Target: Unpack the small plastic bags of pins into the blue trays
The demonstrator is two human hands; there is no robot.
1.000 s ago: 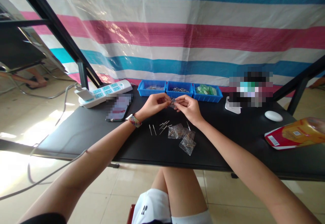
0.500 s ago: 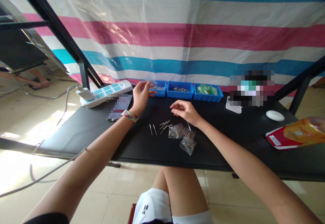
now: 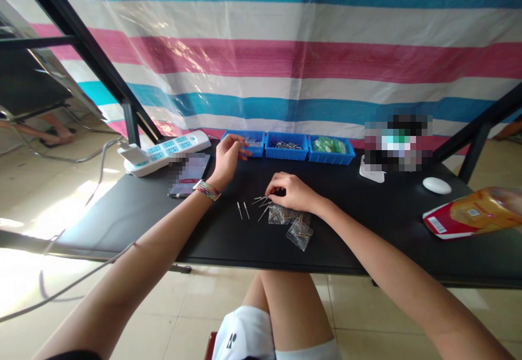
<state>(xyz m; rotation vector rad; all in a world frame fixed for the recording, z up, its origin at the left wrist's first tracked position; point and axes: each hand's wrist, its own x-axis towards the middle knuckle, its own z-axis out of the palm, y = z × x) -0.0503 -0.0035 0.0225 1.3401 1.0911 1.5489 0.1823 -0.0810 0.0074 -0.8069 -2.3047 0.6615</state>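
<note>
My left hand (image 3: 228, 156), with a woven band at the wrist, hovers at the front edge of the left blue bin (image 3: 256, 152). Its fingers are curled and I cannot make out what they hold. My right hand (image 3: 290, 191) rests on the black table (image 3: 367, 224), fingertips pinched down into a scatter of loose metal pins (image 3: 261, 202). Two more pins (image 3: 242, 210) lie apart to the left. Small clear bags with pins (image 3: 299, 232) lie just under and in front of the right hand.
A middle blue bin (image 3: 285, 154) holds metal pins and a right blue bin (image 3: 329, 158) holds green parts. A power strip (image 3: 171, 147) and phone (image 3: 187, 174) lie at the left. At the right are a white stand (image 3: 369, 171), a white mouse (image 3: 437, 185) and a red-yellow packet (image 3: 468, 217).
The hands, joined on a small bag a second ago, parted. My left hand carried it to the left bin. My right hand dropped onto the loose pins.
</note>
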